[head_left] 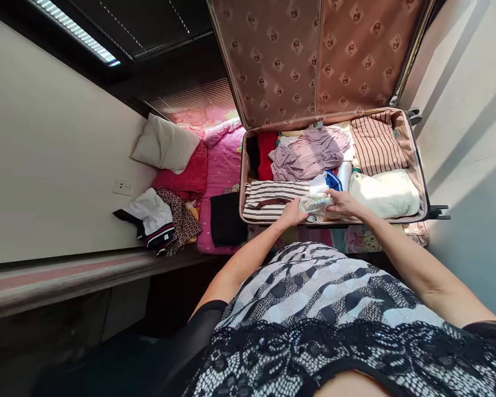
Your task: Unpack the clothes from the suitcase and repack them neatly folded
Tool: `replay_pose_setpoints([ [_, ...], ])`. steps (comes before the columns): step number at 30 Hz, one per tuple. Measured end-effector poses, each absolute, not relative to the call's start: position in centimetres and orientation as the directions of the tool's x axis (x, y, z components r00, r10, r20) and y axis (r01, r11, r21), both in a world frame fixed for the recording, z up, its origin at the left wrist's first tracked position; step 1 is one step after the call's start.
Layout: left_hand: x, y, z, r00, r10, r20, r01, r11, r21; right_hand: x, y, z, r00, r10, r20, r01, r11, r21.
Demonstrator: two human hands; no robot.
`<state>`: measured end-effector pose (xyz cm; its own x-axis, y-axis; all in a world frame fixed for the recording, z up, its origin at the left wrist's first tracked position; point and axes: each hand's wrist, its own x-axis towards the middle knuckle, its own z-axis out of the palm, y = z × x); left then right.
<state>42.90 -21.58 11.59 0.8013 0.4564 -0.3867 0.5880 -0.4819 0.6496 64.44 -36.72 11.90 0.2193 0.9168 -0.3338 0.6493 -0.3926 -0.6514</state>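
Observation:
Between my hands is a small whitish, shiny packet (315, 204), seemingly in clear plastic; its contents are too small to make out. My left hand (293, 214) grips its left end and my right hand (342, 203) its right end, low over the front edge of the open suitcase (422, 184). Left of the packet lies a black-and-white striped garment (273, 193). Behind it are a blue and white cloth (333, 181) and a pale cylindrical thing (344, 175). A folded cream cloth (386, 193) is on the right, a mauve garment (310, 154) further back.
The raised suitcase lid (281, 60) stands behind. A brown striped garment (378, 143) and red cloth (267, 154) are packed inside. On the pink bed (221, 171) lie a black folded cloth (227, 218), a pillow (165, 144) and piled clothes (155, 212). Walls flank both sides.

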Motion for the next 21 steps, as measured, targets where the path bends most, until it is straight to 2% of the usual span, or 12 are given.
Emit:
replay_pose_setpoints([
  [3, 42.6, -21.2, 12.6, 0.819, 0.423, -0.387, 0.544, -0.360, 0.758, 64.8, -36.9, 13.2, 0.187, 0.942, -0.278, 0.557, -0.335, -0.760],
  [6, 41.8, -20.1, 14.2, 0.845, 0.499, -0.194, 0.346, -0.233, 0.909, 64.3, -36.2, 16.0, 0.256, 0.960, -0.112, 0.434, -0.218, -0.874],
  [8, 40.8, -18.9, 15.5, 0.830, 0.549, -0.096, 0.189, -0.115, 0.975, 63.6, -34.7, 18.6, 0.337, 0.940, 0.054, 0.425, -0.101, -0.900],
  [11, 38.5, -16.7, 17.3, 0.741, 0.668, -0.068, -0.019, 0.122, 0.992, 62.5, -31.3, 22.1, 0.400, 0.886, 0.234, 0.429, 0.044, -0.902],
  [13, 36.2, -14.8, 18.3, 0.600, 0.797, -0.067, -0.166, 0.206, 0.964, 62.1, -29.3, 22.9, 0.415, 0.871, 0.264, 0.436, 0.064, -0.898],
  [16, 31.5, -11.2, 18.9, 0.304, 0.948, -0.093, -0.334, 0.198, 0.922, 61.9, -28.2, 21.2, 0.378, 0.913, 0.155, 0.494, -0.058, -0.867],
  [19, 26.5, -7.2, 18.0, -0.010, 0.977, -0.213, -0.392, 0.192, 0.900, 61.8, -29.7, 17.3, 0.236, 0.956, -0.172, 0.608, -0.284, -0.742],
  [21, 23.8, -4.8, 16.7, -0.160, 0.938, -0.307, -0.416, 0.218, 0.883, 61.6, -31.4, 14.7, 0.180, 0.894, -0.410, 0.690, -0.412, -0.595],
])
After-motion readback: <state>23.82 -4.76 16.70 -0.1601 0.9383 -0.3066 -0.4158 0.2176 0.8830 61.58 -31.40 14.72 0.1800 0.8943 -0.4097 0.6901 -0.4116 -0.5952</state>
